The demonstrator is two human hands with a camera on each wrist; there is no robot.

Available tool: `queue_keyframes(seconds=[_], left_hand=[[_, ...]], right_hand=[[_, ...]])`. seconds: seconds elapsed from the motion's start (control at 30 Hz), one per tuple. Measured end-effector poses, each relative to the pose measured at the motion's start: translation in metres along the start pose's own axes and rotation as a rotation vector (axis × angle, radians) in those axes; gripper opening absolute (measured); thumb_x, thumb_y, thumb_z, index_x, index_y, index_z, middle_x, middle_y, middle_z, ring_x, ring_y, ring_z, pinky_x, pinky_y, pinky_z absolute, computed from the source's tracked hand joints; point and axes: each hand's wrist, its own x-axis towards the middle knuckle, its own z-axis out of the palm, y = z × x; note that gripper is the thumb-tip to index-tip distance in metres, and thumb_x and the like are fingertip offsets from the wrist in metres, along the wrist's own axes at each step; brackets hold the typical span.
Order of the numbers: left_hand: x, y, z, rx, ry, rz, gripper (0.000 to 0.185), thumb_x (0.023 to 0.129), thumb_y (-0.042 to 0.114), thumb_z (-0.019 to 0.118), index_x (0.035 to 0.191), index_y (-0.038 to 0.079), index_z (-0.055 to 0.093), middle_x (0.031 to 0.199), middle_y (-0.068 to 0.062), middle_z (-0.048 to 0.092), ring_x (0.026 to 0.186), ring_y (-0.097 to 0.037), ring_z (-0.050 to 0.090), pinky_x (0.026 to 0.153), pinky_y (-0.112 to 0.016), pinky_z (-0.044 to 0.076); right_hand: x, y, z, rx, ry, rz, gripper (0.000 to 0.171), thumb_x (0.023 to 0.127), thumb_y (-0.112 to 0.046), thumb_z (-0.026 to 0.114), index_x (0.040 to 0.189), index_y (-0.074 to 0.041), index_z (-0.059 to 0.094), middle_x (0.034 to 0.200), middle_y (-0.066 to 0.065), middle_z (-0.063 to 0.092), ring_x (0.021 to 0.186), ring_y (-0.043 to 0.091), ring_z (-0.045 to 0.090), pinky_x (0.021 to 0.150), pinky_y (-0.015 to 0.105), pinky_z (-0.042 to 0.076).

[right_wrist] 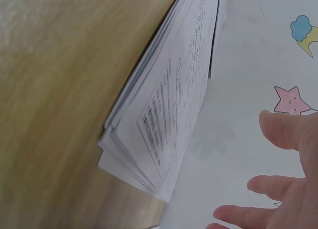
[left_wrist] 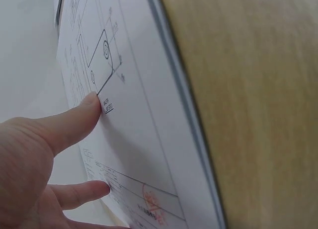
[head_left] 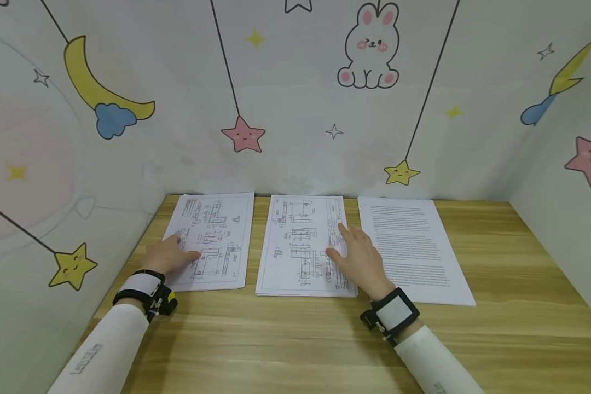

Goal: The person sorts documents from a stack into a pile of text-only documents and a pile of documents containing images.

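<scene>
With three paper stacks lined up along the wooden desk [head_left: 285, 339], the left hand [head_left: 169, 254] rests flat-fingered on the left drawing stack [head_left: 214, 235] and the right hand [head_left: 359, 257] lies relaxed on the middle drawing stack [head_left: 300, 241], gripping nothing, so this looks like sorting, and lifting a top sheet calls for a pinch at its edge.

We see a wooden table [head_left: 285, 339] bearing three paper stacks along its far edge: left drawings [head_left: 212, 238], middle drawings [head_left: 300, 246], right text pages [head_left: 413, 246].

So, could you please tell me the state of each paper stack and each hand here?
Left stack of white drawing sheets: flat, left hand on it.
Middle drawing stack: flat, under right hand.
Right text stack: flat, untouched.
Left hand: fingers straight, pressing.
Right hand: open, resting.
</scene>
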Motion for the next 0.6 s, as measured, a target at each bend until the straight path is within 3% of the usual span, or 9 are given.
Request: queue_keyframes(seconds=[0.27,0.6], left_hand=[[-0.0016,0.0028,0.0017,0.032,0.055,0.004,0.089,0.089,0.043,0.068,0.146,-0.015,0.032,0.141,-0.042,0.042,0.109,-0.050,0.050,0.090,-0.056,0.046],[-0.0013,0.0069,-0.0012,0.042,0.090,-0.019,0.090,0.085,0.043,0.073,0.143,-0.016,0.036,0.132,-0.041,0.051,0.093,-0.039,0.057,0.070,-0.041,0.052]], right_hand=[[-0.0014,-0.0063,0.0020,-0.006,-0.021,0.020,0.072,0.094,-0.044,0.063,0.151,-0.007,0.040,0.152,0.031,0.040,0.139,0.050,0.040,0.101,0.066,0.044],[-0.0022,-0.0095,0.0041,0.001,-0.030,0.023,0.071,0.094,-0.043,0.063,0.151,-0.006,0.040,0.152,0.030,0.040,0.140,0.049,0.039,0.102,0.066,0.043]])
